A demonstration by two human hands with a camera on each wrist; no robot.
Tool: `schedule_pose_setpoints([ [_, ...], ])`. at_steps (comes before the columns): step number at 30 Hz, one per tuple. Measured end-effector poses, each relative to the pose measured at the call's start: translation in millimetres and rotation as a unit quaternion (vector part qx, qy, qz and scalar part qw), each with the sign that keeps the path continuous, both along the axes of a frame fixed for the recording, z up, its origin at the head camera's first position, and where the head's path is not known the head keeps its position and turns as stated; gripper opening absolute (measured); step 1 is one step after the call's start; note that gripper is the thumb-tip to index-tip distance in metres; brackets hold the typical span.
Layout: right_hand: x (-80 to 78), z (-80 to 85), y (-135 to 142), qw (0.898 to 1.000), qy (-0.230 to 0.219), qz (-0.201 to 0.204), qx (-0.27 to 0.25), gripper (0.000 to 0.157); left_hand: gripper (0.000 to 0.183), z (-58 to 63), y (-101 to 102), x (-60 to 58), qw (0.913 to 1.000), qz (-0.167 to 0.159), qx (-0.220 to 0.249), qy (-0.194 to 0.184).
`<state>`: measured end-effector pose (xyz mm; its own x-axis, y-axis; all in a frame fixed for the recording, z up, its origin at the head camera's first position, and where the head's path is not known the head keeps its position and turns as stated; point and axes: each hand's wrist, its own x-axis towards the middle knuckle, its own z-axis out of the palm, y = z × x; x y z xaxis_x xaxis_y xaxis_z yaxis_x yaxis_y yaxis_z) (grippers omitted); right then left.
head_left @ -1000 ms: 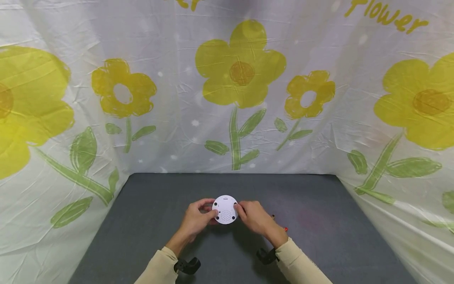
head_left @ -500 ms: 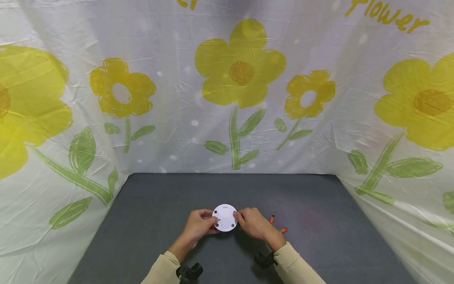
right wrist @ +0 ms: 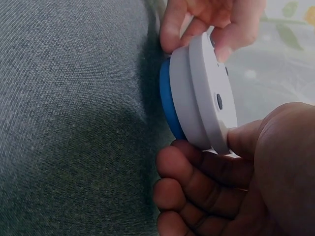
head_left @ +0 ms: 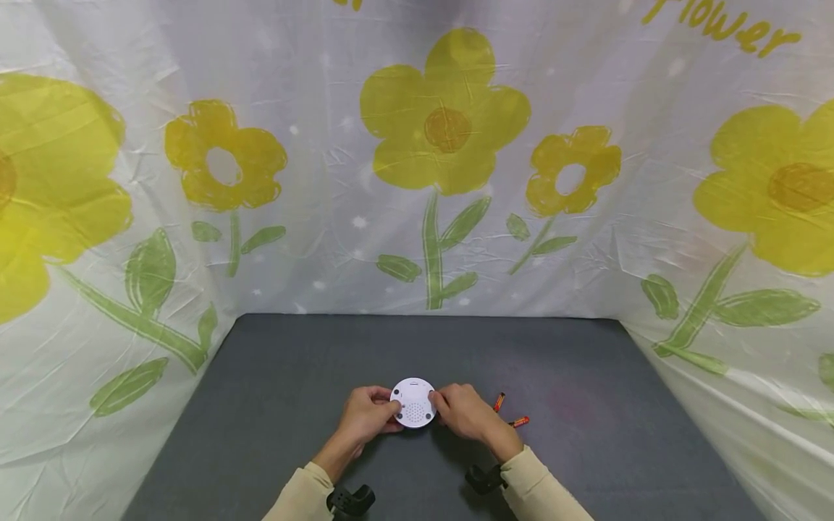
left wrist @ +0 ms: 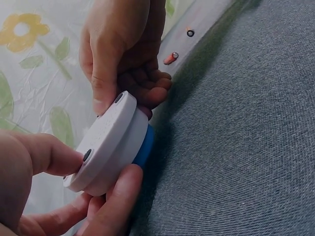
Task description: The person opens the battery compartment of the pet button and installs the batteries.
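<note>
Both hands hold a round white device (head_left: 413,403) face down over the dark table. Its upper side has small dark rubber feet and a patch of little holes; a blue domed part (right wrist: 171,101) is underneath, as the right wrist view shows. My left hand (head_left: 366,414) grips the left edge, thumb on the white face and fingers below. My right hand (head_left: 468,412) pinches the right edge, thumb on top, its other fingers curled beneath. Two red-and-black batteries (head_left: 519,421) lie on the table just right of my right hand.
The dark grey cloth-covered table (head_left: 313,354) spreads around the hands. White curtains (head_left: 326,253) printed with yellow flowers hang at its back and sides. A black strap-on camera mount (head_left: 352,499) sits at each wrist.
Both hands and the white device have come a little nearer to the body, mostly in the first half second. The two batteries show more fully beside the right wrist.
</note>
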<state>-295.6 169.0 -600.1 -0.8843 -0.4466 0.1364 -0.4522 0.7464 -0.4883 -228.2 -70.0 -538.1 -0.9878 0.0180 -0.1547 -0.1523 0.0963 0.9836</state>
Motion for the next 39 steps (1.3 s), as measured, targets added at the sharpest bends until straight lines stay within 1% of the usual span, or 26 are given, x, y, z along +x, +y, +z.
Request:
schedule_pose_setpoints([
  [1,1.4,1.0,0.4,1.000,0.004,0.007,-0.003,0.051,0.036,0.2,0.5,0.4,1.0000,0.001,-0.004,0.001],
  [2,5.8,8.3,-0.6,1.000,0.002,0.009,-0.007,0.051,0.036,0.7,1.0,1.0,1.0000,0.002,-0.006,0.002],
  [6,29.8,49.9,-7.2,0.999,-0.014,0.016,-0.030,0.051,0.035,2.4,2.6,2.6,0.9999,0.007,-0.014,0.005],
  [8,42.2,73.3,-12.5,0.999,-0.027,0.005,-0.030,0.048,0.034,3.1,3.0,3.3,0.9998,0.008,-0.018,0.005],
  [9,46.1,79.9,-14.2,0.999,-0.027,0.003,-0.030,0.046,0.034,3.0,2.9,3.4,0.9997,0.009,-0.021,0.006],
  [11,49.5,87.1,-16.6,1.000,-0.014,-0.004,-0.020,0.042,0.033,4.1,2.9,3.9,0.9996,0.010,-0.025,0.006],
  [12,50.1,88.5,-17.6,1.000,0.000,-0.006,-0.014,0.039,0.033,4.4,2.7,4.0,0.9996,0.010,-0.025,0.006],
  [13,46.8,83.1,-15.9,0.999,0.029,0.001,-0.016,0.036,0.033,4.5,2.7,4.1,0.9996,0.011,-0.026,0.006],
  [16,44.7,81.5,-18.6,0.995,0.098,-0.001,-0.016,0.016,0.031,4.7,2.7,4.6,0.9995,0.014,-0.026,0.006],
  [17,43.9,81.6,-19.9,0.993,0.114,-0.005,-0.018,0.011,0.030,4.4,2.8,4.5,0.9995,0.015,-0.026,0.006],
  [18,43.2,82.1,-21.5,0.991,0.132,-0.005,-0.021,0.008,0.030,4.1,2.9,4.5,0.9995,0.016,-0.026,0.005],
  [19,42.6,83.0,-23.3,0.989,0.145,-0.006,-0.026,0.010,0.030,3.8,3.1,4.5,0.9995,0.018,-0.027,0.004],
  [20,45.5,90.0,-27.9,0.989,0.145,-0.011,-0.026,0.014,0.030,3.4,3.3,4.4,0.9995,0.019,-0.026,0.003],
  [24,44.9,96.7,-37.4,0.987,0.158,0.002,-0.030,0.018,0.029,2.2,4.2,4.4,0.9995,0.022,-0.025,0.001],
  [28,45.2,101.2,-46.3,0.989,0.145,0.016,-0.019,0.019,0.029,1.7,4.2,4.3,0.9995,0.022,-0.024,0.002],
  [32,45.0,101.4,-52.2,0.991,0.133,0.024,-0.005,0.020,0.028,1.8,4.1,4.7,0.9994,0.024,-0.025,0.001],
  [39,44.1,96.8,-58.1,0.989,0.144,0.032,0.014,0.022,0.027,2.2,3.2,6.2,0.9993,0.024,-0.026,0.004],
])
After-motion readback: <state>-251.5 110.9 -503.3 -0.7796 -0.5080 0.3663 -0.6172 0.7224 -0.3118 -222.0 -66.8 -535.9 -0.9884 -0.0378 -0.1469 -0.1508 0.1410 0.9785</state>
